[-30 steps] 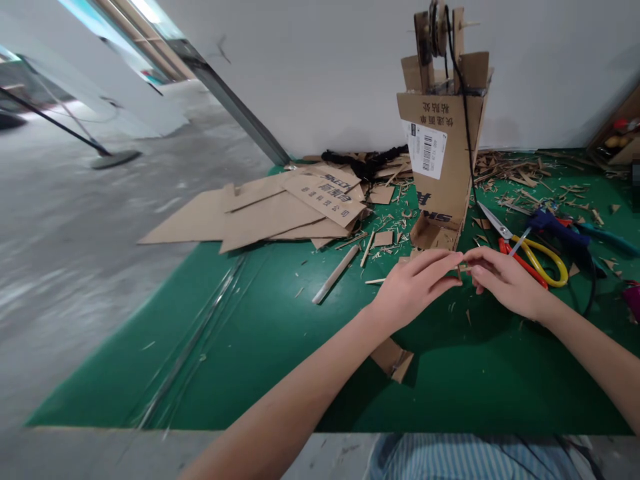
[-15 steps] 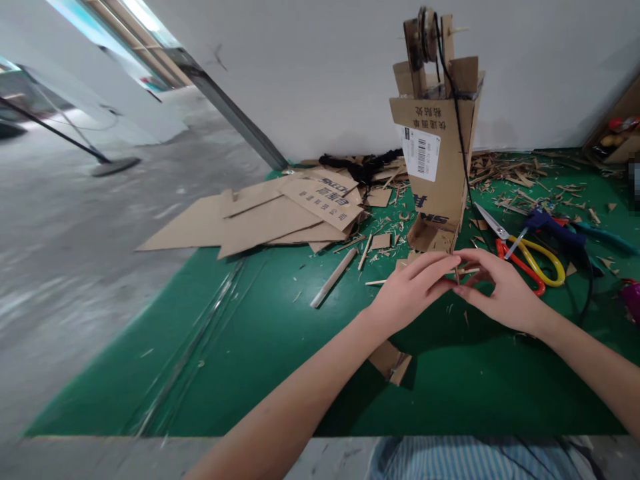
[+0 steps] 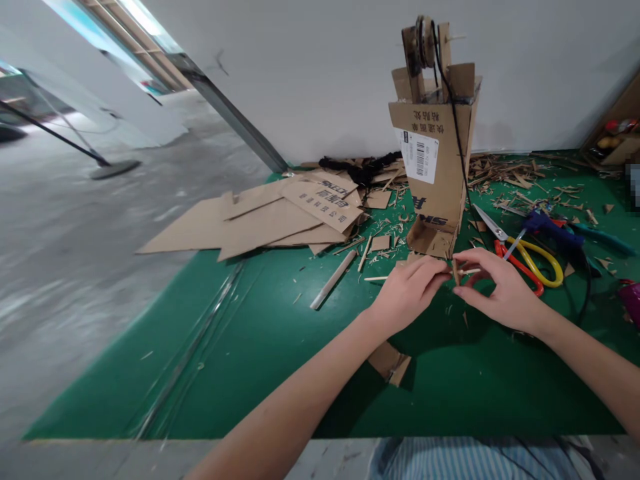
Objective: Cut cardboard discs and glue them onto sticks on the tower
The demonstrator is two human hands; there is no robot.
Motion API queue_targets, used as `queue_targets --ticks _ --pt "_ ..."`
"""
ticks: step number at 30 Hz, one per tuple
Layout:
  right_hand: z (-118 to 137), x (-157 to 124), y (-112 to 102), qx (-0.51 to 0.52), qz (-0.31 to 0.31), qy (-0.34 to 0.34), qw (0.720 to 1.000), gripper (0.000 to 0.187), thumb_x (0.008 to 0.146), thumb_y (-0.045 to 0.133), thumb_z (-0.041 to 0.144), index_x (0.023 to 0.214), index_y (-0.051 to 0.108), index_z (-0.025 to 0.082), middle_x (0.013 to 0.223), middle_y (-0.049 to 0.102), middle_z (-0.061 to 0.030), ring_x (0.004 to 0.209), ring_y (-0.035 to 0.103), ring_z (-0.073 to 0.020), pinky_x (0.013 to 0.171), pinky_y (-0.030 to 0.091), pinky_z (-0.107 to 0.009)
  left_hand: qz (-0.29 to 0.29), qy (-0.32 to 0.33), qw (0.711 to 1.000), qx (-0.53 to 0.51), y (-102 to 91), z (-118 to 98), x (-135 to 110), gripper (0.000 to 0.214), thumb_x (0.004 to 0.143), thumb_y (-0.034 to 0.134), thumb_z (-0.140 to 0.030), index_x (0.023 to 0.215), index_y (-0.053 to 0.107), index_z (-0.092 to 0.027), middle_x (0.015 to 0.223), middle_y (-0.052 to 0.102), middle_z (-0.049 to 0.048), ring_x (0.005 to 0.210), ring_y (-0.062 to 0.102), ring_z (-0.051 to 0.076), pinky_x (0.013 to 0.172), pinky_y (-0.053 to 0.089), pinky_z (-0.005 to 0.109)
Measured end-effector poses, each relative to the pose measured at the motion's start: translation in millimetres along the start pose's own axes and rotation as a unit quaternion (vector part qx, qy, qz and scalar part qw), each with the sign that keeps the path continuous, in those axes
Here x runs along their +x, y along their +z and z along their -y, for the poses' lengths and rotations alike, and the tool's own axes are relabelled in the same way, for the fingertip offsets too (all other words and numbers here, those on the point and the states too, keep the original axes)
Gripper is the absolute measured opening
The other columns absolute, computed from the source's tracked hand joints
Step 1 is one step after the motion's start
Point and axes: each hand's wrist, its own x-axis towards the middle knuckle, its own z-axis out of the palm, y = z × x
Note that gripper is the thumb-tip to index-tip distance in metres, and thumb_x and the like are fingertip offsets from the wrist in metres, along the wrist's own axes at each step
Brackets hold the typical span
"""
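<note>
My left hand [image 3: 413, 290] is closed, its fingers pinching a thin wooden stick [image 3: 376, 278] whose end pokes out to the left. My right hand [image 3: 500, 287] holds a small cardboard piece [image 3: 455, 272], seen edge-on, between thumb and fingers. The stick appears to pass through this piece and sticks out a little on its right side. Just beyond the hands stands a tall cardboard box structure [image 3: 435, 143] with a pulley-like wheel [image 3: 426, 43] on top and a black cord [image 3: 457, 127] hanging down its front.
Scissors [image 3: 530, 257] with red and yellow handles and a blue glue gun [image 3: 547, 227] lie to the right. Cardboard sheets [image 3: 270, 217] are stacked at the left, near a glue stick [image 3: 333, 280]. Scraps litter the green table [image 3: 260, 373]; a folded cardboard piece [image 3: 391, 363] lies near my left forearm.
My left fingers have shifted slightly left, off the cardboard piece and onto the stick. My right hand stays on the piece, which now shows more clearly.
</note>
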Motion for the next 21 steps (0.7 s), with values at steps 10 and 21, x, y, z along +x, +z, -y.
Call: queue_targets --ticks 10,21 --pt "0.5 -1.2 1.1 -0.015 -0.017 -0.02 1.0 0.035 0.09 0.068 0.031 0.124 0.057 0.026 0.114 0.065 -0.0098 0.1 0.069 -0.024 0.074 0.066 -0.037 0.032 -0.003 0.998 0.057 0.7 -0.1 -2.8 0.025 0.104 0.039 -0.023 0.1 0.063 -0.017 0.08 0.069 0.0053 0.071 0.067 0.017 0.062 0.047 0.026" --pt "0.8 -1.3 -0.4 -0.03 -0.015 -0.016 0.999 0.034 0.091 0.067 0.033 0.123 0.057 0.027 0.115 0.066 -0.0098 0.101 0.069 -0.0256 0.075 0.066 -0.04 0.079 -0.044 0.995 0.045 -0.6 1.3 -1.4 0.021 0.103 0.043 -0.027 0.103 0.062 -0.018 0.085 0.072 0.0054 0.075 0.068 0.018 0.065 0.048 0.028"
